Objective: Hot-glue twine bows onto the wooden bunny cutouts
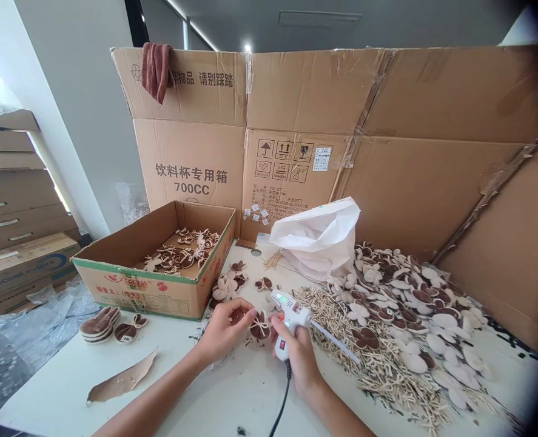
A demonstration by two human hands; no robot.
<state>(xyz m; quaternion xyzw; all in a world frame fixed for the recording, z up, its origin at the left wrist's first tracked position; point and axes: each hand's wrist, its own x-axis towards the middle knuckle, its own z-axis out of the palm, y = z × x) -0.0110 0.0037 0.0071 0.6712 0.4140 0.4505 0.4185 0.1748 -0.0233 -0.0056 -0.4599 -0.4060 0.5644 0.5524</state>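
Observation:
My left hand (227,325) is closed in a pinch at the edge of a small dark brown felt flower piece (260,331) with a pale cord bow on it. My right hand (299,358) wraps round a white hot glue gun (295,317), its green light glowing and a glue stick (336,342) poking out of the back. Close to the flower piece, my right thumb and fingertip rest by the gun's front; whether they touch the piece I cannot tell. Beyond my left hand lie several pale and brown flower pieces (225,286).
An open carton (141,291) with finished-looking bow pieces stands at left. Brown layered pads (99,325) and a cardboard scrap (124,379) lie before it. At right spread heaped cord bows (382,376) and felt flowers (414,297), beside a white bag (316,237). Tall cardboard (291,91) walls the back.

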